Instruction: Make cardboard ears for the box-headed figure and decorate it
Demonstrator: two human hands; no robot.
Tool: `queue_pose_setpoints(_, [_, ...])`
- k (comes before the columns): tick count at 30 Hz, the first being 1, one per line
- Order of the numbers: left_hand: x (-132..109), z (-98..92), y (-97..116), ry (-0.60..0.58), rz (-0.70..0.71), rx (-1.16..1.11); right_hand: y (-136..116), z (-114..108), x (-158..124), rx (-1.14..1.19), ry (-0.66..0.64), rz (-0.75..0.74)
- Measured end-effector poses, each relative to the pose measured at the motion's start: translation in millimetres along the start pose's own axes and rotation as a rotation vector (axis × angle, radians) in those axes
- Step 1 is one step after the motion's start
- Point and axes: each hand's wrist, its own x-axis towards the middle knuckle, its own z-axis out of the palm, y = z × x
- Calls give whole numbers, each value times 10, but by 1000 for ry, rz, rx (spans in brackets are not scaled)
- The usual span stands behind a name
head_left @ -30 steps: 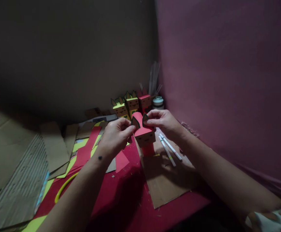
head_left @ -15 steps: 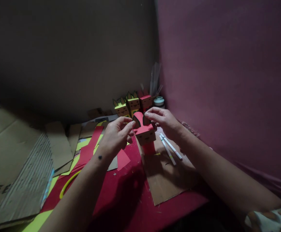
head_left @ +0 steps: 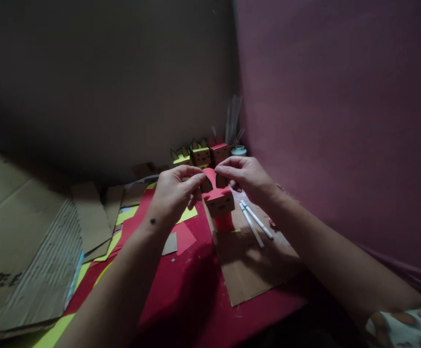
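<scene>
A red and brown cardboard animal figure [head_left: 220, 207] with a drawn face and two upright ears stands on a brown cardboard sheet [head_left: 246, 280]. My left hand [head_left: 174, 193] pinches the tip of its left ear [head_left: 206, 185] between thumb and forefinger. On the other side my right hand [head_left: 244, 178] does the same at the tip of the right ear [head_left: 221, 181]. Red paper rises behind the ears. Two white marker pens [head_left: 255, 226] lie on the sheet, to the right of the figure.
Behind stand yellow figures [head_left: 200, 154], a red figure [head_left: 219, 152] and a pale-lidded jar [head_left: 238, 151]. Red paper [head_left: 184, 237], yellow paper and cardboard pieces [head_left: 90, 212] cover the left of the red table [head_left: 181, 295]. A pink wall [head_left: 341, 121] bounds the right.
Both hands have moved up slightly, toward the ear tips, and closer together. The ears now stand more upright, nearer each other. The view has shifted a little.
</scene>
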Motion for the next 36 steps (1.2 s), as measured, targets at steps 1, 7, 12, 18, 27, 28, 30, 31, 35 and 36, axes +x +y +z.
queue_pose_setpoints(1, [15, 16, 15, -6, -9, -9, -14, 6, 3, 3, 2, 5])
queue_pose_setpoints(7, [68, 68, 48, -30, -40, -37, -86, 29, -12, 9, 4, 51])
queue_pose_setpoints(12, [64, 92, 48, -39, -53, -30, -113, 44, -15, -3, 3, 62])
queue_pose_setpoints(18, [40, 106, 48, -34, -36, -24, -101, 49, -5, -36, 5, 49])
queue_pose_setpoints(27, [30, 100, 17, -29, -25, -18, -102, 64, 7, -97, 27, 60])
queue_pose_setpoints(28, [33, 98, 15, -29, -24, -16, -107, 68, 5, -101, 30, 62])
queue_pose_setpoints(30, [38, 96, 10, -29, -23, -13, -115, 77, 3, -107, 36, 64])
queue_pose_setpoints(31, [40, 95, 8, -29, -21, -11, -119, 82, 3, -108, 38, 65])
queue_pose_setpoints(35, [46, 98, -3, -30, -14, -5, -131, 92, 0, -100, 43, 58])
queue_pose_setpoints(36, [45, 99, -3, -31, -13, -3, -134, 92, -3, -97, 41, 56])
